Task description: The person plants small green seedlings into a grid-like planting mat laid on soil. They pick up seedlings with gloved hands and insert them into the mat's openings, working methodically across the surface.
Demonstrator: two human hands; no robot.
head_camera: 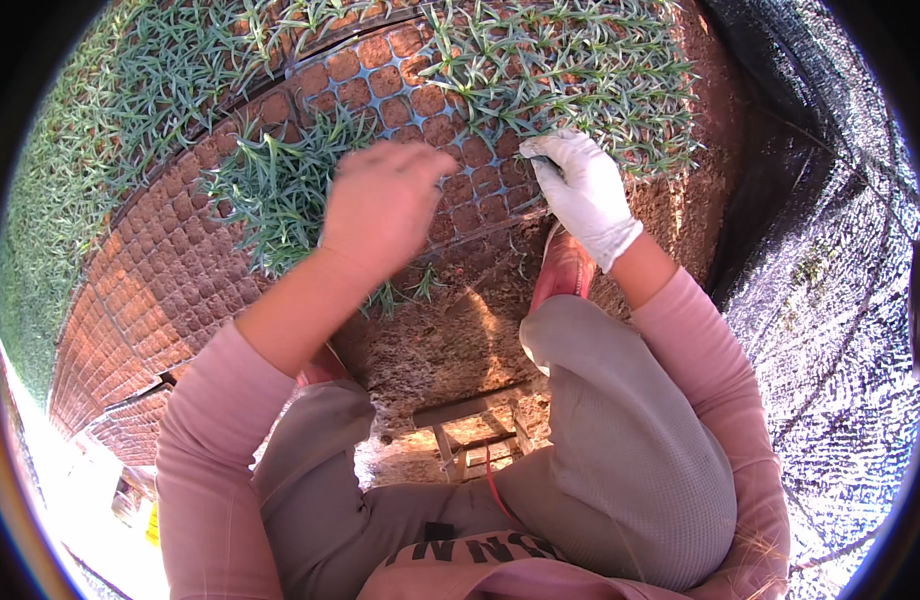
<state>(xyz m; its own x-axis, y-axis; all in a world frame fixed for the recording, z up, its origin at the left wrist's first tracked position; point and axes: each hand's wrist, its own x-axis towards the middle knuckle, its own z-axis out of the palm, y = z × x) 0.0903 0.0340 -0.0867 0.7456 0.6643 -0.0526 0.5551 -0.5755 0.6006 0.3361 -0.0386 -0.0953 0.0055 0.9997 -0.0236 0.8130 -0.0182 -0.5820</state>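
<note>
My bare left hand (385, 206), blurred, hovers over the blue-edged seedling tray (464, 191). Its back faces up, so whatever its fingers may hold is hidden. A loose heap of green plant cuttings (280, 187) lies just left of it, on the soil-filled cells. My right hand (584, 191), in a white glove, is at the tray's near right part with thumb and fingertips close together. Something small and dark shows between them, too little to identify. Planted cuttings (572, 75) stand in rows beyond the right hand, while the cells between my hands show bare brown soil.
More soil-filled trays (152, 262) stretch left, with dense green seedlings (182, 67) behind. Black shade netting (827, 315) runs along the right. Dropped cuttings (426, 281) lie on the ground before my red shoes (565, 266). A wooden frame (475, 420) sits between my legs.
</note>
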